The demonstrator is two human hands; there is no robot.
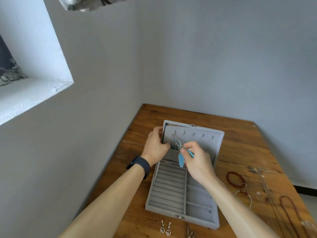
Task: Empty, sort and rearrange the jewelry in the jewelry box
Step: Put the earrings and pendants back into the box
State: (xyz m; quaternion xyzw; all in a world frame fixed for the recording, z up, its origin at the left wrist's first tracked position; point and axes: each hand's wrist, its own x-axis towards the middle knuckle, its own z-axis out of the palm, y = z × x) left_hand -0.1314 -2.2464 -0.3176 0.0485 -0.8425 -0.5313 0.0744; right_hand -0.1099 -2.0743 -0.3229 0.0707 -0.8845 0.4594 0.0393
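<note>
Left grip [155, 145]: holding the lid [205, 137] edge.
Right grip [195, 158]: pinching the feathered pendant [175, 145].
Risk: I am judging it slipping off the hook [173, 132].

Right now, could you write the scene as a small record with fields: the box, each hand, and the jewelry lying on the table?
box: grey jewelry box open on the wooden table, lid upright
left: left hand grips the lid's left edge
right: right hand pinches the feather pendant by the lid's leftmost hook
table, right side: red bead bracelet, long necklace
table, near edge: pair of earrings
</note>
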